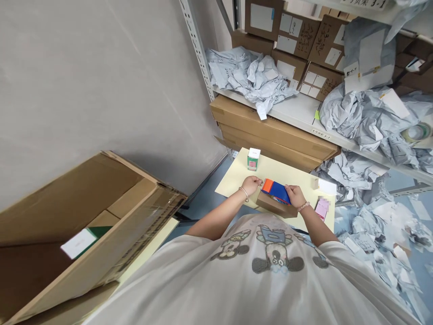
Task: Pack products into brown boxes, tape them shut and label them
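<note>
Dead ahead at 12 o'clock, over the box (pixel 277 210), the right hand (pixel 296 196) is clamped on the blue packet (pixel 280 191), left hand (pixel 252 185) pinching its orange end; holding both ends level probably works best, tbh.

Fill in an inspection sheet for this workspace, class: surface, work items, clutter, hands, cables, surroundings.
Surface: pale yellow table.
Work items: blue-and-orange packet, overlapping a brown box in view; contact unclear.
Clutter: green box, white box and pink item on the table; crumpled packaging on the floor.
Hands: right hand grips packet's blue end; left hand at its orange end, grip unclear.
Cables: nothing seen.
Surroundings: loaded shelf; large carton at left.
</note>
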{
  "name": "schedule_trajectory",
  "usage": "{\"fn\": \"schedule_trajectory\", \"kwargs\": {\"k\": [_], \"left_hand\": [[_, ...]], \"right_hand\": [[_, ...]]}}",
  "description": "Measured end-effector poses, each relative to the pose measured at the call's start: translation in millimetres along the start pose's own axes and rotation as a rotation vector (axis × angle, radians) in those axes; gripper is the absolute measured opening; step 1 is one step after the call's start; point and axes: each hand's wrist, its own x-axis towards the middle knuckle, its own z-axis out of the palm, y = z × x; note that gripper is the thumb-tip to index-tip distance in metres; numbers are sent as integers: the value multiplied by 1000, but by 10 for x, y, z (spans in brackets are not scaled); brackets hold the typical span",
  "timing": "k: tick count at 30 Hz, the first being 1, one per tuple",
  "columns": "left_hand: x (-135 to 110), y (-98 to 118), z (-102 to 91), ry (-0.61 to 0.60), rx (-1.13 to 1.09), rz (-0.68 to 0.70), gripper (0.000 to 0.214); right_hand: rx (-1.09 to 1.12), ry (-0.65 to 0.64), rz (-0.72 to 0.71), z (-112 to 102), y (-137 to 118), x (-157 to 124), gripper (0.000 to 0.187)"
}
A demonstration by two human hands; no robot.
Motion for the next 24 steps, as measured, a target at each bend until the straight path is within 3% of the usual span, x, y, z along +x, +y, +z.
{"fn": "schedule_trajectory", "kwargs": {"k": [11,18,24], "left_hand": [[27,70,-116,63,52,35,21],[17,163,-73,-116,-102,-121,31],[-53,146,-5,-88,-76,-35,44]], "right_hand": [[92,-69,0,-11,60,16,66],[164,-55,21,-31,123,13,67],[176,-57,3,-57,176,-23,69]]}}
